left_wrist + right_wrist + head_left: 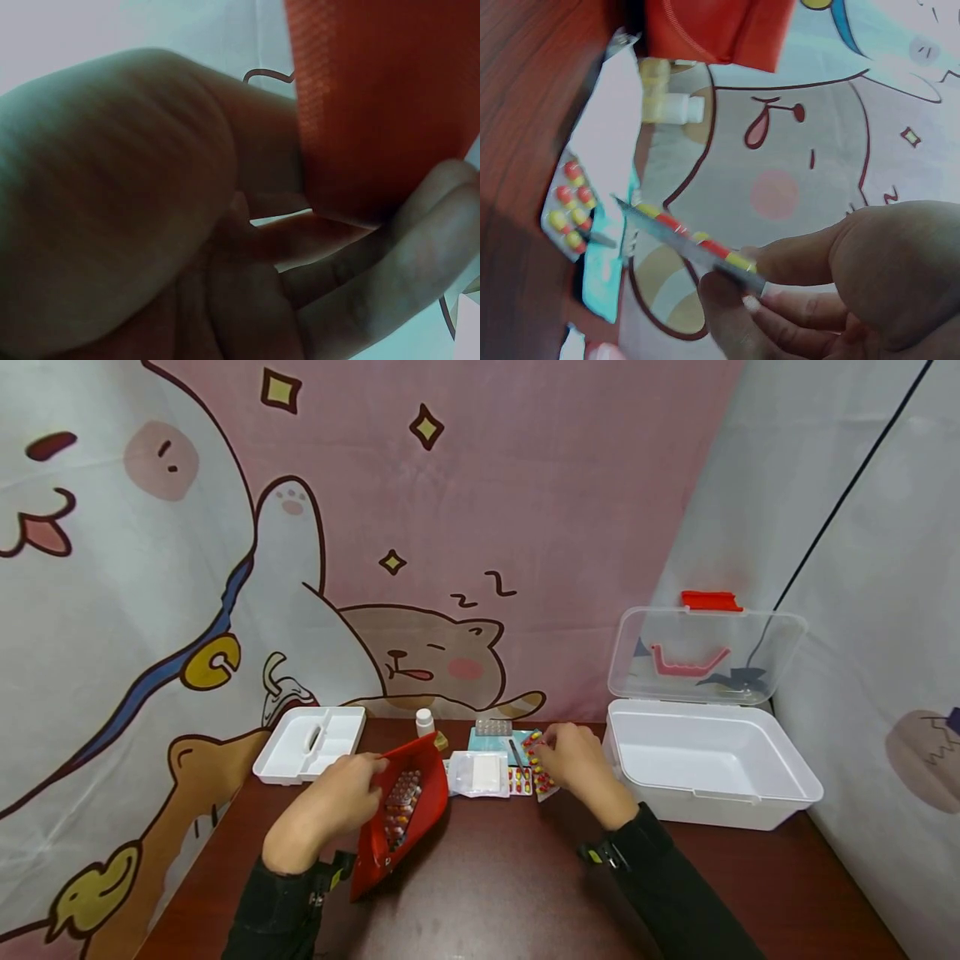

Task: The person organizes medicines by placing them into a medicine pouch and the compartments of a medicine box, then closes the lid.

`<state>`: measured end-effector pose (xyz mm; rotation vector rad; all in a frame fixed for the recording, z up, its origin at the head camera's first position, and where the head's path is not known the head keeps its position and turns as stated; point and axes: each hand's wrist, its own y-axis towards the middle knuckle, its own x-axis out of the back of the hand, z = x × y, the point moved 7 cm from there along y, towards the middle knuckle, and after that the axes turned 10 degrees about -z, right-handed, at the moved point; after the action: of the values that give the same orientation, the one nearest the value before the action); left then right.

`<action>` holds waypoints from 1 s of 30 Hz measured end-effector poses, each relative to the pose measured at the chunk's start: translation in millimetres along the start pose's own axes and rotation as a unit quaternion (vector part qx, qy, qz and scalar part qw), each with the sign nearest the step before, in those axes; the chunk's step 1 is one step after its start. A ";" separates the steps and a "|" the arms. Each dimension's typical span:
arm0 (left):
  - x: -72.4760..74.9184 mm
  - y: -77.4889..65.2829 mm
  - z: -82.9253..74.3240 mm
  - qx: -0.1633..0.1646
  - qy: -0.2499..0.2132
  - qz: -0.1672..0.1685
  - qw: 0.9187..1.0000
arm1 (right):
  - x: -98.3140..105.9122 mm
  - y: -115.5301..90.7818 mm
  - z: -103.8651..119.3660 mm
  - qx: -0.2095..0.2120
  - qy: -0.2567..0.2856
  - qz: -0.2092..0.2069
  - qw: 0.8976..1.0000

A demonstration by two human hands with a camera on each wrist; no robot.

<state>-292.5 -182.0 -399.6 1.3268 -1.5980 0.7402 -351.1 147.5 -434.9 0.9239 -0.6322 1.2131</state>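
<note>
My left hand (pixel 337 797) grips the upper left edge of a red pouch (pixel 431 777), which is tilted with its mouth gaping. Blister packs (pixel 401 806) show inside the pouch. In the left wrist view, thumb and fingers close around a corner of the red fabric. Over at the right, my right hand (pixel 581 764) pinches a blister pack of red and yellow capsules (pixel 697 244) by one end. Just left of that hand lie a white packet (pixel 480 774), a light blue packet (pixel 487 742), dark tweezers (pixel 517 753), another capsule pack (pixel 519 782) and a silver blister pack (pixel 493 727).
A white box (pixel 750 814) stands at the right, its clear lid (pixel 708 647) raised against the wall. At the back left lies a white tray (pixel 288 743) with a handle slot. Behind the pouch stands a small white-capped bottle (pixel 425 722).
</note>
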 end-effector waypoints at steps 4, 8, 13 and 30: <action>0.1 1.1 -0.5 -0.002 0.002 0.001 1.000 | -2.2 -0.8 14.5 -0.008 0.058 0.026 0.998; -0.3 1.4 -0.5 -0.006 0.005 0.000 1.000 | -10.8 -2.6 30.1 -0.006 0.121 0.047 0.992; -0.8 0.8 -0.2 -0.007 0.005 0.001 1.000 | -29.0 -8.6 53.7 -0.027 0.213 0.094 0.972; -1.3 4.9 3.2 0.005 0.004 0.009 1.000 | -96.8 -18.3 120.9 -0.056 0.271 0.170 0.946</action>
<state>-298.0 -183.0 -401.6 1.3170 -1.6032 0.7634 -350.8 -6.6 -458.6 0.3571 -0.4155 1.6408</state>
